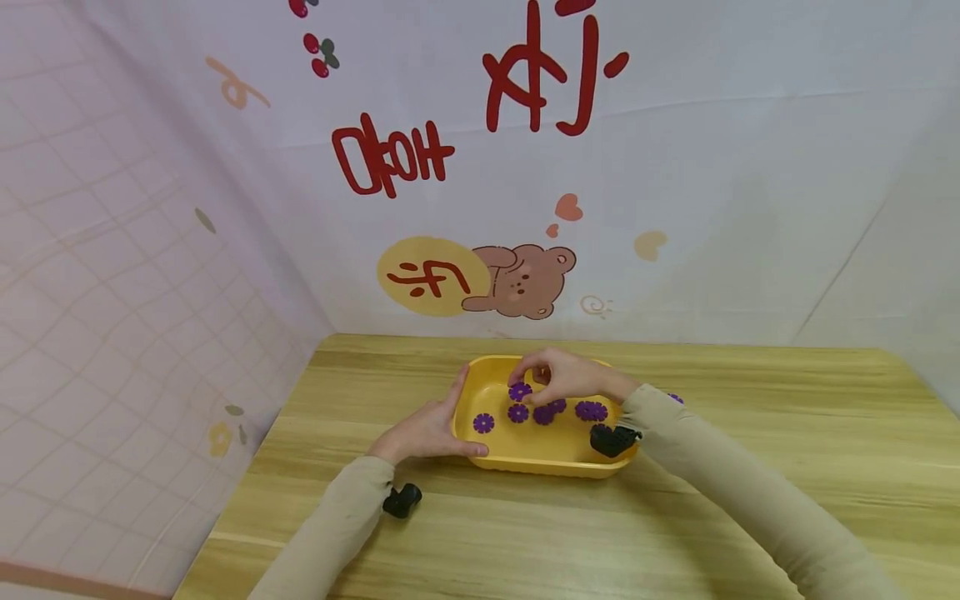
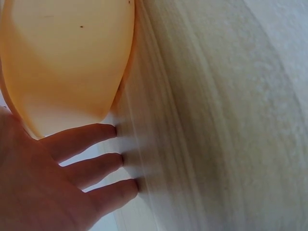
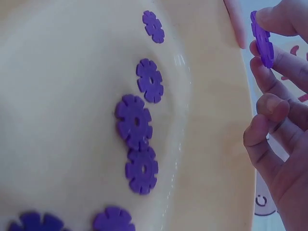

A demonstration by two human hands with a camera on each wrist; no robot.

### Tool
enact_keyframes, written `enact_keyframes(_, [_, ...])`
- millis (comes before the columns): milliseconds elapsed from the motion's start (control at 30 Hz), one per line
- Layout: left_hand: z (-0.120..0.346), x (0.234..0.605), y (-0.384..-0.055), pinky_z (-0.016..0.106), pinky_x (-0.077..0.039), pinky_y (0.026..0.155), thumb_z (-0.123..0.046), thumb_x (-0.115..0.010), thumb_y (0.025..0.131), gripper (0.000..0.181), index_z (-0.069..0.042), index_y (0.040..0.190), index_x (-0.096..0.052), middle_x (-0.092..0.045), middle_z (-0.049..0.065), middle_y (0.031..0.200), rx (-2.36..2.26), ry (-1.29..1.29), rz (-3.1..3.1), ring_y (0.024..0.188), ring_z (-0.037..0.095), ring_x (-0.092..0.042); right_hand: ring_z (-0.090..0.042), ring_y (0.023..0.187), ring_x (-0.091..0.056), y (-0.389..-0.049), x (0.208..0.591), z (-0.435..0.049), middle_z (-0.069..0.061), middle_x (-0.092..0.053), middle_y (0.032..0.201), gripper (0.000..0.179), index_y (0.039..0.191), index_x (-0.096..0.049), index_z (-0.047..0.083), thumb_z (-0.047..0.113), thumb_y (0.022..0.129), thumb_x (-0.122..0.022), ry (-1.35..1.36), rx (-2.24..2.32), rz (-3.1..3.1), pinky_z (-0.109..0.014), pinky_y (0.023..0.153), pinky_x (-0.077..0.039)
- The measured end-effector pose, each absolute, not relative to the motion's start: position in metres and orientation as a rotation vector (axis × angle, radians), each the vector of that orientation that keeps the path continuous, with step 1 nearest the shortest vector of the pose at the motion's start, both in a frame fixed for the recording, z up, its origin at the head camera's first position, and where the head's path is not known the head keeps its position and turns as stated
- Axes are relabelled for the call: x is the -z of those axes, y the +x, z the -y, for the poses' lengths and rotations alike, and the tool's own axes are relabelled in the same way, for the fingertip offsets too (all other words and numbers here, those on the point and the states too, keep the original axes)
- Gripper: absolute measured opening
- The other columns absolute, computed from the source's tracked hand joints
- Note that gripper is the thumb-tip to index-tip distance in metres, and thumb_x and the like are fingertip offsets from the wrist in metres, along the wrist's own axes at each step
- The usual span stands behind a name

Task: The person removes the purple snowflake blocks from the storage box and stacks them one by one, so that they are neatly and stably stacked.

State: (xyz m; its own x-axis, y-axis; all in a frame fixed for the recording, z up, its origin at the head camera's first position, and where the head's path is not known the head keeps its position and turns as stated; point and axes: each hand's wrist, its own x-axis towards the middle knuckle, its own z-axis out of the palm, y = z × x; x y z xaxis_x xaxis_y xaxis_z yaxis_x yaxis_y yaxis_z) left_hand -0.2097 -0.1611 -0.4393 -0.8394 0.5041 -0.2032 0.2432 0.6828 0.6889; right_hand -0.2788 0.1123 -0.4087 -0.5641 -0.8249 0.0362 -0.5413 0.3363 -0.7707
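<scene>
A yellow plastic tray (image 1: 540, 467) stands on the table, with several purple notched snowflake discs lying in it, one of them a loose disc (image 1: 483, 423) at its left. My left hand (image 1: 423, 429) holds the tray's left end, the thumb at the near rim; in the left wrist view three fingers (image 2: 94, 171) spread along the outside. Above the tray, my right hand (image 1: 566, 375) pinches one snowflake disc (image 3: 263, 41) between thumb and fingers. Two overlapping discs (image 3: 136, 120) lie on the tray floor in the right wrist view.
The wooden table (image 1: 525, 533) meets a printed cloth backdrop (image 1: 712, 208) behind the tray. A further purple disc (image 1: 676, 398) shows partly beyond the right forearm. Black wrist cameras sit at the left wrist (image 1: 402, 501) and the right wrist (image 1: 613, 440).
</scene>
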Motion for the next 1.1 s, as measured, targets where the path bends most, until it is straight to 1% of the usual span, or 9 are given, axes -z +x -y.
enact_keyframes(133, [0.161,0.440,-0.209,0.040,-0.046,0.089,-0.055,-0.079,0.073,0.129,-0.026,0.153,0.017,-0.064,0.005,0.097,-0.964,0.574,-2.511,0.081,0.013,-0.060,-0.013,0.059,-0.038,-0.275,0.408,-0.125,-0.023,-0.053,0.081,0.028,0.111,-0.070,0.005,0.011,0.083,-0.072,-1.186,1.093,-2.263,-0.025,0.056,-0.032])
enact_keyframes(233, [0.161,0.441,-0.209,0.041,-0.045,0.092,-0.054,-0.080,0.073,0.129,-0.026,0.153,0.017,-0.064,0.006,0.099,-0.964,0.563,-2.512,0.083,0.014,-0.060,-0.013,0.060,-0.038,-0.273,0.409,-0.136,-0.019,-0.054,0.083,0.027,0.109,-0.070,0.009,0.013,0.083,-0.072,-1.183,1.097,-2.276,-0.025,0.056,-0.032])
enact_keyframes(367, [0.161,0.441,-0.210,0.041,-0.045,0.093,-0.055,-0.080,0.072,0.129,-0.026,0.154,0.016,-0.064,0.008,0.102,-0.958,0.568,-2.525,0.086,0.015,-0.059,-0.013,0.062,-0.040,-0.271,0.409,-0.149,-0.010,-0.056,0.086,0.025,0.108,-0.070,0.010,0.016,0.084,-0.074,-1.202,1.094,-2.304,-0.026,0.057,-0.033])
enact_keyframes(533, [0.160,0.441,-0.211,0.042,-0.045,0.093,-0.056,-0.080,0.071,0.130,-0.024,0.154,0.015,-0.063,0.012,0.105,-0.946,0.581,-2.544,0.088,0.016,-0.058,-0.013,0.062,-0.041,-0.270,0.405,-0.159,-0.008,-0.058,0.088,0.025,0.107,-0.071,0.010,0.019,0.084,-0.075,-1.203,1.095,-2.340,-0.026,0.057,-0.033])
enact_keyframes(600, [0.160,0.441,-0.211,0.041,-0.045,0.093,-0.056,-0.080,0.072,0.130,-0.026,0.154,0.016,-0.063,0.011,0.105,-0.946,0.578,-2.540,0.087,0.016,-0.059,-0.013,0.063,-0.042,-0.270,0.403,-0.162,-0.007,-0.058,0.089,0.025,0.107,-0.071,0.011,0.019,0.084,-0.075,-1.187,1.091,-2.346,-0.026,0.058,-0.033])
enact_keyframes(700, [0.160,0.442,-0.211,0.040,-0.045,0.093,-0.055,-0.080,0.072,0.129,-0.027,0.153,0.017,-0.064,0.009,0.102,-0.949,0.582,-2.535,0.085,0.014,-0.059,-0.014,0.065,-0.043,-0.268,0.401,-0.167,-0.002,-0.059,0.091,0.024,0.107,-0.071,0.011,0.015,0.084,-0.075,-1.167,1.096,-2.363,-0.027,0.059,-0.034])
enact_keyframes(833, [0.161,0.443,-0.211,0.040,-0.045,0.093,-0.055,-0.080,0.072,0.129,-0.027,0.153,0.018,-0.064,0.008,0.101,-0.954,0.589,-2.531,0.083,0.014,-0.060,-0.018,0.069,-0.045,-0.265,0.401,-0.178,-0.001,-0.058,0.092,0.023,0.106,-0.071,0.011,0.012,0.083,-0.075,-1.124,1.100,-2.417,-0.027,0.061,-0.036])
enact_keyframes(933, [0.161,0.444,-0.211,0.040,-0.045,0.093,-0.055,-0.079,0.072,0.129,-0.026,0.153,0.017,-0.064,0.007,0.102,-0.950,0.586,-2.531,0.084,0.014,-0.060,-0.018,0.071,-0.046,-0.265,0.403,-0.188,0.000,-0.059,0.094,0.023,0.106,-0.071,0.013,0.015,0.084,-0.076,-1.090,1.094,-2.453,-0.027,0.062,-0.037])
enact_keyframes(1100, [0.161,0.444,-0.212,0.040,-0.046,0.092,-0.056,-0.079,0.072,0.129,-0.026,0.153,0.018,-0.064,0.006,0.098,-0.941,0.579,-2.536,0.082,0.014,-0.060,-0.016,0.069,-0.046,-0.265,0.404,-0.205,0.000,-0.059,0.096,0.023,0.107,-0.070,0.013,0.018,0.085,-0.076,-1.090,1.105,-2.488,-0.027,0.060,-0.037])
